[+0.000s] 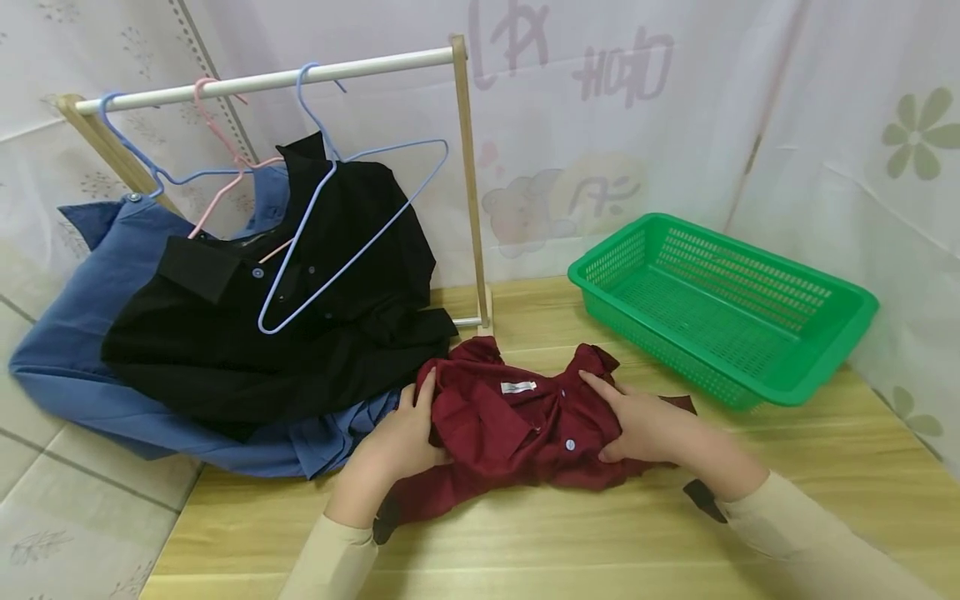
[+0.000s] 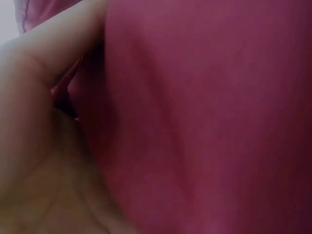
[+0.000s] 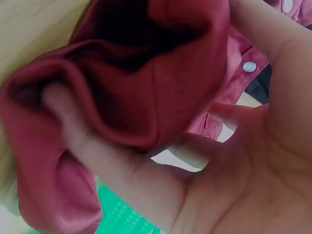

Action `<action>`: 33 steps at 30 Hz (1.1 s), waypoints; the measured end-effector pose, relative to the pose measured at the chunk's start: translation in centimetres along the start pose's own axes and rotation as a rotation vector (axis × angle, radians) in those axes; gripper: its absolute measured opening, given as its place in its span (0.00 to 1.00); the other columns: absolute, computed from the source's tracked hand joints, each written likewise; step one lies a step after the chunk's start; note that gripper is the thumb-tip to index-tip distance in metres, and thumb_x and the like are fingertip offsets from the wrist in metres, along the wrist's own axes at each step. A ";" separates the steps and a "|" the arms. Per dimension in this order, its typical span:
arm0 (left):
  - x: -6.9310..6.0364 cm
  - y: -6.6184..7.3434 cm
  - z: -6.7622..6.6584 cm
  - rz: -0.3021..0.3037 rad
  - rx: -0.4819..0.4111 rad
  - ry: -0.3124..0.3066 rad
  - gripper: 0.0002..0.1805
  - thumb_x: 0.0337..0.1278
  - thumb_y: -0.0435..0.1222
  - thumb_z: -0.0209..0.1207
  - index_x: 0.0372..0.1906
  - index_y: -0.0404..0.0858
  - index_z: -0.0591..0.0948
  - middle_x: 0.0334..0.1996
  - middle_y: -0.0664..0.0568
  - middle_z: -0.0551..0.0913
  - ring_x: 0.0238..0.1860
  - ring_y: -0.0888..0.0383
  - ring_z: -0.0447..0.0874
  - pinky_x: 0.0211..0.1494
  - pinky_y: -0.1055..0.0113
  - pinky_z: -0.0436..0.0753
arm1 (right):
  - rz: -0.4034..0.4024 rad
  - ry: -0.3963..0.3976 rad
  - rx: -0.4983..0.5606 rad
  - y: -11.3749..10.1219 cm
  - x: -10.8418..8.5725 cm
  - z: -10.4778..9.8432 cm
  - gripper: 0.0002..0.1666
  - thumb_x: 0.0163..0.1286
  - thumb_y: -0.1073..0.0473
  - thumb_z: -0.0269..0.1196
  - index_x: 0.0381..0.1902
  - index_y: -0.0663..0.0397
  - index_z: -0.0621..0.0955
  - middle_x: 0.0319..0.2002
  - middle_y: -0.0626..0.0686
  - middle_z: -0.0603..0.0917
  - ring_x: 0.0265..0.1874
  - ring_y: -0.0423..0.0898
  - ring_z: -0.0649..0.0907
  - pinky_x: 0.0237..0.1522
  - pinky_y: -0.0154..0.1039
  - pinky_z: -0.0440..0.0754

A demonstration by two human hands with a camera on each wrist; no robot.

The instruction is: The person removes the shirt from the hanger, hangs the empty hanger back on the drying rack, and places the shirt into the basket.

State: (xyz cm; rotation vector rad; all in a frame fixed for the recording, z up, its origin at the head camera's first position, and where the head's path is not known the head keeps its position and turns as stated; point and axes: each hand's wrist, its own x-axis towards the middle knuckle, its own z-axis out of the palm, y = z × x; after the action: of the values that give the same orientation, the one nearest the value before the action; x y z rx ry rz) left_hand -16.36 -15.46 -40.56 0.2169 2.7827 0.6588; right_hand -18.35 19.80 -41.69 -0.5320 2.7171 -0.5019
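On the table [image 1: 540, 550], a green basket [image 1: 712, 312] sits by the far right corner; a rack [image 1: 390, 64] carrying a black shirt [image 1: 225, 333] and blue shirt [image 1: 90, 292] stands far left.

Lettering [image 1: 624, 65] on curtain [image 1: 675, 158] unclear, label [image 1: 518, 387] on shirt [image 1: 480, 425] unreadable

It is a small, home-like corner. Light curtains [image 1: 712, 42] with printed flowers [image 1: 918, 133] and a cartoon bear [image 1: 521, 212] enclose a wood-patterned table [image 1: 585, 550], on which stand a clothes rack [image 1: 262, 81] with shirts [image 1: 300, 358] and a green plastic basket [image 1: 660, 343], all of household kind. Because the cloth covers everything behind, I cannot be sure it is a real home.
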 end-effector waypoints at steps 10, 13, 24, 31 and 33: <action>2.9 2.9 1.1 0.093 0.030 -0.075 0.62 0.51 0.40 0.79 0.86 0.42 0.53 0.79 0.31 0.60 0.59 0.35 0.85 0.64 0.43 0.84 | -0.074 -0.045 -0.017 -3.2 2.4 0.5 0.61 0.48 0.66 0.74 0.81 0.57 0.63 0.65 0.71 0.78 0.55 0.57 0.82 0.42 0.43 0.82; 3.4 4.0 1.6 0.121 0.068 -0.081 0.59 0.52 0.40 0.78 0.86 0.42 0.56 0.79 0.30 0.61 0.62 0.35 0.84 0.64 0.45 0.85 | -0.096 -0.056 -0.029 -4.3 3.0 0.9 0.61 0.51 0.67 0.75 0.82 0.58 0.61 0.60 0.67 0.81 0.50 0.53 0.81 0.40 0.42 0.82; 4.6 6.7 3.3 0.210 0.228 -0.082 0.47 0.59 0.37 0.69 0.83 0.37 0.63 0.76 0.31 0.67 0.63 0.41 0.82 0.66 0.51 0.83 | -0.140 -0.053 0.143 -6.5 3.7 2.1 0.79 0.51 0.73 0.76 0.87 0.54 0.37 0.24 0.51 0.80 0.22 0.44 0.78 0.27 0.38 0.78; 4.4 5.8 3.0 0.168 0.163 -0.102 0.51 0.57 0.38 0.71 0.85 0.40 0.60 0.78 0.33 0.65 0.68 0.36 0.78 0.65 0.48 0.84 | -0.193 -0.032 -0.017 -6.2 3.0 1.9 0.63 0.59 0.56 0.79 0.83 0.63 0.57 0.60 0.69 0.81 0.52 0.57 0.85 0.56 0.54 0.86; 4.2 5.2 2.6 0.164 0.086 -0.127 0.58 0.54 0.38 0.73 0.87 0.42 0.54 0.80 0.34 0.62 0.68 0.36 0.78 0.63 0.49 0.84 | -0.179 -0.017 -0.050 -6.0 2.9 2.0 0.57 0.59 0.53 0.80 0.80 0.64 0.64 0.66 0.72 0.75 0.56 0.60 0.85 0.59 0.58 0.85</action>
State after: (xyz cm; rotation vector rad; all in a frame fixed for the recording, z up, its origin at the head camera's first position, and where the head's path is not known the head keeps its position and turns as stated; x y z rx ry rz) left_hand -19.17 -8.87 -41.39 0.4918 2.6928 0.5427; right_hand -18.31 12.84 -41.73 -0.7941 2.6860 -0.4719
